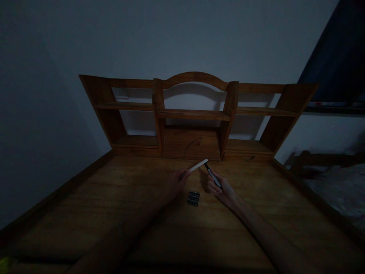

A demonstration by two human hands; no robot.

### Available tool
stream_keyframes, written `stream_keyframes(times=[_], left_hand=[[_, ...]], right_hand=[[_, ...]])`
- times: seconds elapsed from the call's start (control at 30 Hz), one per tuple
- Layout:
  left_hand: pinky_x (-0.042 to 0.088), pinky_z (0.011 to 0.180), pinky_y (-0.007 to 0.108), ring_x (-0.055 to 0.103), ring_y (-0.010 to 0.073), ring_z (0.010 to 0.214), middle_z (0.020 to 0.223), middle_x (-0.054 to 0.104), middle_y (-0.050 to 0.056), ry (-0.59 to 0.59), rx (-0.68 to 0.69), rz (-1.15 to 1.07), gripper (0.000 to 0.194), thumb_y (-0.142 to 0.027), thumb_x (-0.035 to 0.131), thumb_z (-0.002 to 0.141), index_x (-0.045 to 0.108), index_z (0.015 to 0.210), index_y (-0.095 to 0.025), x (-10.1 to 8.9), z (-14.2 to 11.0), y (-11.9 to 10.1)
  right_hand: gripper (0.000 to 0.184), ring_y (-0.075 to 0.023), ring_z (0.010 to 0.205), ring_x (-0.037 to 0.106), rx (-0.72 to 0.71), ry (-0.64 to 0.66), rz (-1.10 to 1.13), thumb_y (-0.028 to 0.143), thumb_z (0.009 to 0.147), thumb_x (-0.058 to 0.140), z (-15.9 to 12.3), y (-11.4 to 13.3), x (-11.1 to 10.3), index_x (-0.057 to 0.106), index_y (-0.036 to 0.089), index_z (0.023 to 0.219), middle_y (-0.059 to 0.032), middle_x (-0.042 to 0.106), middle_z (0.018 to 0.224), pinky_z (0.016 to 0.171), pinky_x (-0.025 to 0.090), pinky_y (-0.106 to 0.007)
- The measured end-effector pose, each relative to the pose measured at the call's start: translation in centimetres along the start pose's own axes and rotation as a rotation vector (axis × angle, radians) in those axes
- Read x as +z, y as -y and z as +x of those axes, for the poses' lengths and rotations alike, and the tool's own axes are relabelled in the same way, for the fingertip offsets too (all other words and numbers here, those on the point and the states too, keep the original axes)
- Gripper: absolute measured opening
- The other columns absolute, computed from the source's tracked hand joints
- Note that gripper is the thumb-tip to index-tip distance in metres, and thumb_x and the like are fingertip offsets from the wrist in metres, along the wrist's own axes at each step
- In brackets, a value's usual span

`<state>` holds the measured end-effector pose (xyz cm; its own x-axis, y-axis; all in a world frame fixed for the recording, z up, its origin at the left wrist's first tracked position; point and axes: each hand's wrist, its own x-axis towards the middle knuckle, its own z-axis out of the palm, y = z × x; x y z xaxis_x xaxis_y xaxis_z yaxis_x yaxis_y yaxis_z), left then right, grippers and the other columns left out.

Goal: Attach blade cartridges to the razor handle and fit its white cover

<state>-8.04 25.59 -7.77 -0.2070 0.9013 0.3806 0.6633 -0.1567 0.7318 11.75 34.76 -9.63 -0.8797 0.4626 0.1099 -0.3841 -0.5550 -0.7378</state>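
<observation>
My left hand [178, 180] is closed around the near end of a slim white stick [199, 165], which slants up to the right above the wooden desk. In my right hand [218, 185], fingers wrapped round it, is a grey-and-black handled tool [213, 178] that looks like a razor. Its narrow dark neck reaches up to the far end of the stick; whether the two touch I cannot tell in this dim light. Between my forearms, a small black pack [193, 198] in three sections, perhaps blade cartridges, lies on the desk.
The wooden desk top [114, 198] spreads under both arms. Along its back stands a wooden shelf unit [194, 114] with an arched top rail, against a pale wall [182, 38]. A dark window or curtain [339, 57] and bedding [339, 186] are at the right.
</observation>
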Motion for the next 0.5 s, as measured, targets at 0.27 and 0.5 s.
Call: stream_keyframes(times=[0.27, 0.5], left_hand=[[0.042, 0.063, 0.024, 0.060, 0.0150, 0.071, 0.079, 0.067, -0.001, 0.024, 0.004, -0.008, 0.041, -0.050, 0.038, 0.091, 0.066, 0.092, -0.021, -0.26, -0.20, -0.22], [0.041, 0.061, 0.024, 0.058, 0.0142, 0.068, 0.076, 0.065, 0.000, 0.031, -0.001, -0.024, 0.042, -0.050, 0.038, 0.091, 0.066, 0.089, -0.019, -0.24, -0.20, -0.28]], right_hand=[[0.040, -0.0075, 0.030, 0.017, -0.001, -0.028, 0.002, 0.038, 0.098, 0.034, -0.08, 0.03, 0.30, 0.048, 0.019, 0.065, 0.0085, 0.029, 0.033, 0.036, 0.021, -0.021], [0.041, -0.0073, 0.030, 0.015, 0.006, -0.030, 0.008, 0.039, 0.098, 0.033, -0.11, 0.06, 0.28, 0.047, 0.019, 0.065, 0.0086, 0.028, 0.033, 0.036, 0.019, -0.021]])
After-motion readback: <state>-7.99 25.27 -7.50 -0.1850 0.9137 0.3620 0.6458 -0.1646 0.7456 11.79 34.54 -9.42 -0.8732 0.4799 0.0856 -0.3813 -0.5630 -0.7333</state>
